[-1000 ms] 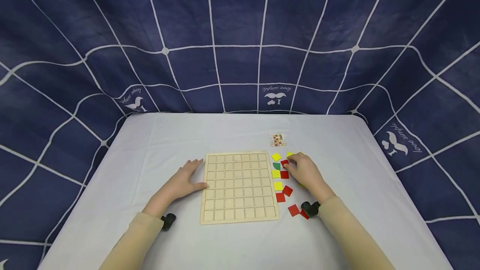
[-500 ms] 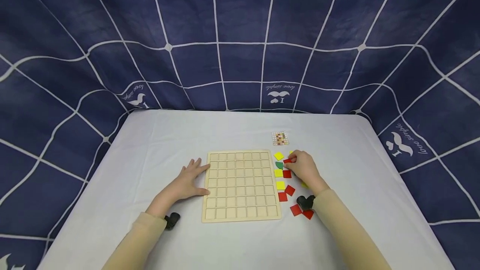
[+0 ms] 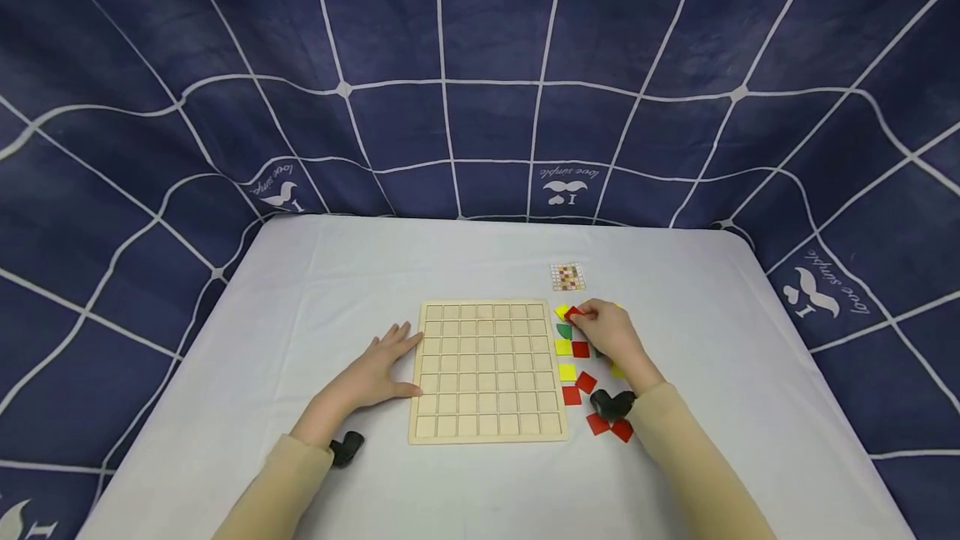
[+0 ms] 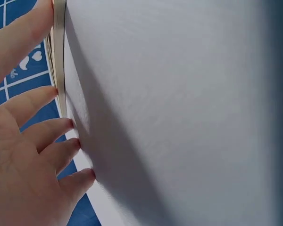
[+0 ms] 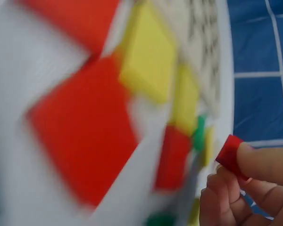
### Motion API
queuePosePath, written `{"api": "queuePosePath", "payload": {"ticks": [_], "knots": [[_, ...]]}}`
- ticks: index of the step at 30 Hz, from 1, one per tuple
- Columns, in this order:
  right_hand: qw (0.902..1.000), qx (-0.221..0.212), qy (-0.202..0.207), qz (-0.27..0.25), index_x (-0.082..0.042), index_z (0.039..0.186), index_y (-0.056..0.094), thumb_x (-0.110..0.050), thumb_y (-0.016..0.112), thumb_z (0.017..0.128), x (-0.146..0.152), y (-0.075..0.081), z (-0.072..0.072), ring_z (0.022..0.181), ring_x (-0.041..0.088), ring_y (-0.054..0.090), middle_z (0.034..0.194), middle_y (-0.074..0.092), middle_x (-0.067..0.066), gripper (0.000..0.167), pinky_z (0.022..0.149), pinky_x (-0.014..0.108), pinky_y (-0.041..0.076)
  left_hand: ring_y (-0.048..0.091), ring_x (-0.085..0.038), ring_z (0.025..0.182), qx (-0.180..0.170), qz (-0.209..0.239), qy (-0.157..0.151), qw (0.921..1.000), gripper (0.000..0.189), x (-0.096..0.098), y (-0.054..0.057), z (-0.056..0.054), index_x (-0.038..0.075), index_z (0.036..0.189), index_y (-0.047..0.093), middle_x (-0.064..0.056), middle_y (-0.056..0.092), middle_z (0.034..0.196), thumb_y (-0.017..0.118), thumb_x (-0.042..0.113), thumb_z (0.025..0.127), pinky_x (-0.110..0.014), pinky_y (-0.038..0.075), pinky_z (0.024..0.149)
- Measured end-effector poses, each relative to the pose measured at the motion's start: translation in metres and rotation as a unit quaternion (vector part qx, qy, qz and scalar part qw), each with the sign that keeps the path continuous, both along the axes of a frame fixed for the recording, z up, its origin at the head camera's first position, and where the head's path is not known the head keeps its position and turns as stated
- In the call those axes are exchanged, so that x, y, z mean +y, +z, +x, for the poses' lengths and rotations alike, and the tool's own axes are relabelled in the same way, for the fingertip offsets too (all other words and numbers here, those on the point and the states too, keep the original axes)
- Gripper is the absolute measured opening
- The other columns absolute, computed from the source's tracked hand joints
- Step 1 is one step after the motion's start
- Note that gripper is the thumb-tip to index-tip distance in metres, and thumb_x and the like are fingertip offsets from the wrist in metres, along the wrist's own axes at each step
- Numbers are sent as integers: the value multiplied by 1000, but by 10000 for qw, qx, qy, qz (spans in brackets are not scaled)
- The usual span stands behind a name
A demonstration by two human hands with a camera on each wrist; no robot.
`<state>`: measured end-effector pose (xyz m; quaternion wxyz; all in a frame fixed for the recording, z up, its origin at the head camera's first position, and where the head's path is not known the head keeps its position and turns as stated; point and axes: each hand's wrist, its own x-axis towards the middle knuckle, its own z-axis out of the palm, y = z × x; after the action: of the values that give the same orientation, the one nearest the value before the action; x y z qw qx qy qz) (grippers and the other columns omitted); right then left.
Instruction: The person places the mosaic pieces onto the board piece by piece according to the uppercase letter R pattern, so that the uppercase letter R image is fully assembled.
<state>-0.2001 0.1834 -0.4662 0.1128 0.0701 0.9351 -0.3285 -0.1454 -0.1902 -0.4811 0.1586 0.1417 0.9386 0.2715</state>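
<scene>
Between thumb and fingers my right hand (image 3: 611, 332) pinches a red square tile (image 5: 230, 153), lifted off the table in the right wrist view. In the head view that hand is just right of a yellow tile (image 3: 562, 312) and a green rounded piece (image 3: 564, 331). My left hand (image 3: 377, 372) has its fingers spread, with thumb and index fingertip touching the left edge of a wooden grid board (image 3: 487, 373). From the left wrist view, the other fingertips (image 4: 87, 173) rest on the white cloth.
Several red tiles (image 3: 587, 382) and yellow tiles (image 3: 567, 372) lie along the board's right side. A small printed pattern card (image 3: 567, 277) is behind them. A white cloth covers the table (image 3: 360, 273), with a blue checked curtain (image 3: 487, 123) around it.
My right hand has picked up the red tile and moved it up and slightly left. My left hand has come against the board's edge. The head view has shifted slightly.
</scene>
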Motion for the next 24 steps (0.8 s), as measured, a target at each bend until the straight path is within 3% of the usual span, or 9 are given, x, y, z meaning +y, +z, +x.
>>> {"api": "queuePosePath", "payload": {"ticks": [5,12,17,24], "knots": [[9975,256,347,-562,-8,113,68,-28,61,97,-38,11,-4,79,18,59,100,70,8,27,68,27,49,10,-43,151,-57,4,21,10000,91,-1,1,1,5,151,38,-23,17,162,83,30,77,-60,10,122],[9868,668,664,-1319,-11,106,67,-22,70,91,-99,1,-10,76,13,65,89,71,3,19,69,27,53,7,-41,152,-165,14,36,9999,90,-2,1,3,7,153,35,-21,14,163,82,28,78,-59,8,122],[9860,531,982,-1237,-12,96,69,-19,72,90,-122,-5,-13,71,12,62,85,71,1,10,66,25,51,6,-39,152,-209,57,26,9998,91,-2,0,3,9,153,34,-20,13,164,81,29,79,-59,7,123],[9868,434,1174,-1022,-9,93,68,-14,72,90,-131,-7,-13,70,14,59,85,69,5,8,63,24,49,6,-38,153,-258,75,88,9996,91,-1,-1,3,10,153,34,-18,12,164,82,28,78,-57,7,123]]}}
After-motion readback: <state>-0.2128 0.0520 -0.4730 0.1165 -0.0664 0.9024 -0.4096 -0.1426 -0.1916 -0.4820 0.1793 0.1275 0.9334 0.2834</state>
